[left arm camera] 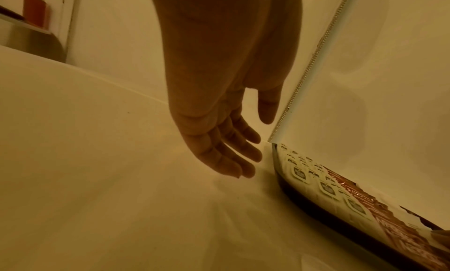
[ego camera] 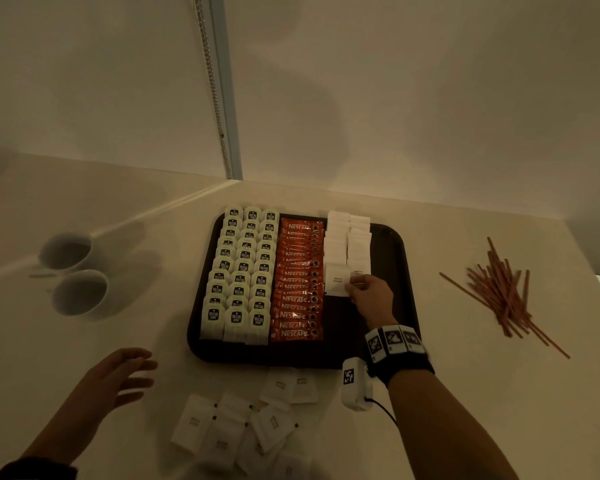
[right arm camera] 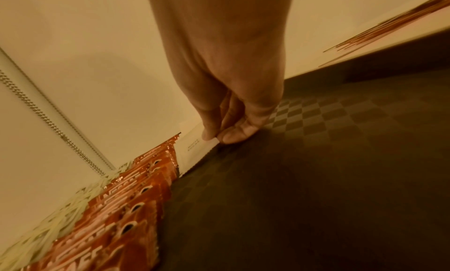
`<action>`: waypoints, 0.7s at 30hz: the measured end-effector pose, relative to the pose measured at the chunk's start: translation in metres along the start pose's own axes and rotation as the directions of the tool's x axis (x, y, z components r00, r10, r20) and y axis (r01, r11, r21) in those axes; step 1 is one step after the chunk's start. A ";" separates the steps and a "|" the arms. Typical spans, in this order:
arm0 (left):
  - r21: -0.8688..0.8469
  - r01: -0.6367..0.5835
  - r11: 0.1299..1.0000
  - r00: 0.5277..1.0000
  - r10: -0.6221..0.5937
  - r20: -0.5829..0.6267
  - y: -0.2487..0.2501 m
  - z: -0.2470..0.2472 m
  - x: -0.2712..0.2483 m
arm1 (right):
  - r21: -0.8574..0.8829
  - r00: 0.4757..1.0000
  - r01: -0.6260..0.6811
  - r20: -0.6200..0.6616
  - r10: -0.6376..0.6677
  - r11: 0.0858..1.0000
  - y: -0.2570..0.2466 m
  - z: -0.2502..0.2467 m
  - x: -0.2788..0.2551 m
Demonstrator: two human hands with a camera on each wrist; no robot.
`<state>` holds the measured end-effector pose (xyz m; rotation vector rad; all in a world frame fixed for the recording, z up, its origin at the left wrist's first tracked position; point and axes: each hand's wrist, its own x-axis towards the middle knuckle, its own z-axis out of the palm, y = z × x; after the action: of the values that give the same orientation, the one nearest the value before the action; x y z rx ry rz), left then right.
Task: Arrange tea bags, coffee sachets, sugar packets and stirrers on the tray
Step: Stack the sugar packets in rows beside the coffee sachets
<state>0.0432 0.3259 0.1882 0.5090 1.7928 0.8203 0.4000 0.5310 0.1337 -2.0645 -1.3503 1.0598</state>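
Note:
A dark tray [ego camera: 400, 271] holds three columns of white tea bags [ego camera: 241, 271], a column of orange coffee sachets [ego camera: 297, 282] and two short rows of white sugar packets [ego camera: 347, 244]. My right hand [ego camera: 355, 289] pinches the nearest sugar packet [right arm camera: 194, 150] between thumb and fingers at the front of those rows. More sugar packets [ego camera: 243, 424] lie loose on the table in front of the tray. Brown stirrers [ego camera: 503, 292] are heaped on the table to the right. My left hand [ego camera: 132, 372] hovers over the table left of the tray, fingers straight, holding nothing.
Two white cups [ego camera: 77, 271] stand on the table to the left. A wall and a beaded blind chain [ego camera: 215, 88] rise right behind the tray. The tray's right part [right arm camera: 340, 159] is bare. The table's edge [ego camera: 582, 258] falls away behind the stirrers.

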 end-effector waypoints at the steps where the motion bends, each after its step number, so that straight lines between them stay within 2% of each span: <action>1: -0.006 0.005 1.000 1.000 -0.005 -0.004 -0.001 -0.001 -0.001 | -0.015 1.000 0.006 -0.007 -0.006 1.000 0.000 0.001 0.000; 11: -0.018 0.000 1.000 1.000 0.000 -0.016 -0.006 -0.010 -0.007 | -0.061 0.990 0.088 -0.108 -0.094 0.994 0.000 0.006 -0.007; 13: -0.003 -0.009 1.000 1.000 0.009 -0.027 -0.013 -0.014 -0.009 | -0.033 0.977 0.190 -0.088 -0.193 0.981 -0.009 0.003 -0.023; 15: 0.004 -0.018 1.000 0.999 0.018 -0.042 -0.021 -0.019 -0.014 | -0.013 0.944 0.328 0.018 -0.328 0.944 -0.020 0.000 -0.048; 16: 0.006 -0.021 1.000 0.999 0.021 -0.049 -0.026 -0.022 -0.016 | -0.004 0.913 0.392 0.127 -0.388 0.920 -0.023 -0.001 -0.064; 17: 0.005 -0.019 1.000 0.998 0.020 -0.057 -0.031 -0.025 -0.019 | 0.004 0.857 0.455 0.268 -0.440 0.890 -0.026 -0.002 -0.082; 19: -0.004 -0.008 1.000 0.998 0.008 -0.064 -0.041 -0.030 -0.024 | -0.069 0.675 0.603 0.576 -0.462 0.795 -0.025 -0.001 -0.117; 20: -0.010 -0.004 1.000 0.998 0.004 -0.064 -0.045 -0.032 -0.027 | -0.138 0.579 0.685 0.699 -0.420 0.715 -0.023 0.002 -0.133; 21: -0.015 -0.002 1.000 0.998 0.001 -0.065 -0.050 -0.034 -0.030 | -0.203 0.512 0.750 0.782 -0.357 0.630 -0.018 0.006 -0.147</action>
<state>0.0240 0.2617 0.1785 0.4785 1.8443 0.8595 0.3522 0.4053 0.1950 -1.2333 -2.7587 1.2514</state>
